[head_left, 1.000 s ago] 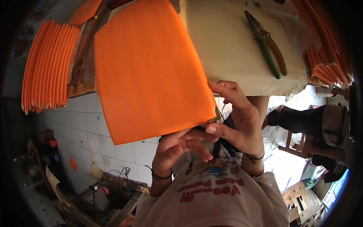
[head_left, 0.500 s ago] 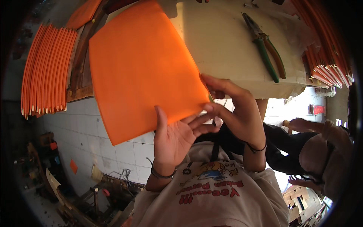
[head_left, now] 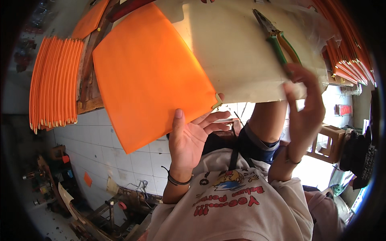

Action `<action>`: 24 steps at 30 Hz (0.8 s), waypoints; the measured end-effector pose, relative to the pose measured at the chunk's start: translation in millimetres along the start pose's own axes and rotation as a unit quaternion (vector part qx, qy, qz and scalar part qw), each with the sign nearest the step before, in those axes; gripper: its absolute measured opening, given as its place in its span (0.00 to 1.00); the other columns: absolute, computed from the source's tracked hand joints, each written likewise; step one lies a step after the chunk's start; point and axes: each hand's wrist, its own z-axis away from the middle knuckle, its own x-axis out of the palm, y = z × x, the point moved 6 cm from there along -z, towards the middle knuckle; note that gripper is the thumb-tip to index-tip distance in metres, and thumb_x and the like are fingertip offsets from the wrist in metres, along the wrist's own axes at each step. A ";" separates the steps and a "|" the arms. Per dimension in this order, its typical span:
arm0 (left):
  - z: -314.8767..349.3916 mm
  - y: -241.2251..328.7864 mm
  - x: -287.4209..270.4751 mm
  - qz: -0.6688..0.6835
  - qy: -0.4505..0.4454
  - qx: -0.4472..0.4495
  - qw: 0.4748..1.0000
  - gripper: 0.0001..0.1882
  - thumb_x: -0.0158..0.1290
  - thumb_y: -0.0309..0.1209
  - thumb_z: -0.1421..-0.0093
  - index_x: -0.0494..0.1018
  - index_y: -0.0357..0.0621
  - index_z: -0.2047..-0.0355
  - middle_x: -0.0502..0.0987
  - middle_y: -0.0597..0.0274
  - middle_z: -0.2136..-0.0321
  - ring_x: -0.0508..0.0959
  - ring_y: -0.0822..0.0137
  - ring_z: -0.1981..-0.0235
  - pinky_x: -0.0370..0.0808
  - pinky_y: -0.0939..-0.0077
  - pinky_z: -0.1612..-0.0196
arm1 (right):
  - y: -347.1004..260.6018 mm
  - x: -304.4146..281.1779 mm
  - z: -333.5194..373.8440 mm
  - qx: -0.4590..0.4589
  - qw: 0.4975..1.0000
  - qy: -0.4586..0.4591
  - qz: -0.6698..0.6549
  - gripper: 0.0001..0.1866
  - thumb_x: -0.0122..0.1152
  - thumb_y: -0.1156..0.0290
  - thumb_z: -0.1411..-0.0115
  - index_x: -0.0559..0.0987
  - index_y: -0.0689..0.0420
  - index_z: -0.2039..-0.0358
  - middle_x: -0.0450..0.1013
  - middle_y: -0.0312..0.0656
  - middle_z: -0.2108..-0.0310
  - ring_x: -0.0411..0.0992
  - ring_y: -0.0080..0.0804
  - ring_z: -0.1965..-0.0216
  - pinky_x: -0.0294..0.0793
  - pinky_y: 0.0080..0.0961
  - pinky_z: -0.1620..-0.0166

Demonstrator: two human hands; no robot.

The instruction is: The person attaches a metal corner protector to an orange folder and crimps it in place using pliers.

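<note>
My left hand [head_left: 189, 140] holds an orange folder [head_left: 148, 76] by its near edge, the thumb on top and the fingers underneath. The folder, a flat board with a smooth cover, is tilted over the table's front edge. A gold metal corner piece [head_left: 217, 102] sits on its near right corner. My right hand [head_left: 306, 96], somewhat blurred, is at the handle ends of a pair of pliers [head_left: 277, 40] with green and yellow grips. Its thumb and fingers are apart, not closed round the handles. The pliers lie on the table, jaws pointing away.
A row of orange folders with gold corners [head_left: 54, 80] stands at the left, and another stack [head_left: 350, 56] at the right. Cream sheeting covers the table [head_left: 225, 52]. A wooden stool [head_left: 327, 140] stands at the right, over the tiled floor [head_left: 132, 168].
My right hand has left the folder's corner and moved right to the pliers. The gold corner piece now shows. My left hand keeps its hold. The person at the right has moved mostly out of sight.
</note>
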 end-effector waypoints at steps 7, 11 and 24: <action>7.9 2.1 0.5 0.160 0.004 0.000 0.987 0.34 0.26 0.48 0.29 0.50 0.28 0.36 0.59 0.26 0.41 0.76 0.42 0.50 0.78 0.53 0.52 | 37.0 33.7 -33.5 -0.133 0.974 -0.065 0.172 0.28 0.70 0.57 0.48 0.74 0.52 0.49 0.73 0.41 0.52 0.71 0.43 0.51 0.63 0.40 0.45; 7.0 -1.5 1.0 0.192 -0.018 0.006 0.981 0.34 0.27 0.48 0.29 0.49 0.28 0.36 0.58 0.25 0.41 0.76 0.41 0.50 0.78 0.51 0.50 | 37.9 42.7 -38.2 -0.110 0.973 0.003 0.205 0.20 0.68 0.58 0.47 0.76 0.53 0.57 0.74 0.38 0.58 0.71 0.42 0.55 0.62 0.39 0.50; -21.4 -14.4 15.2 -0.035 -0.044 0.027 0.998 0.35 0.27 0.53 0.30 0.52 0.37 0.35 0.59 0.33 0.38 0.78 0.51 0.56 0.80 0.56 0.62 | 74.3 -1.7 -6.0 0.070 0.991 -0.024 -0.109 0.20 0.53 0.56 0.35 0.73 0.63 0.57 0.74 0.45 0.60 0.71 0.30 0.65 0.68 0.26 0.62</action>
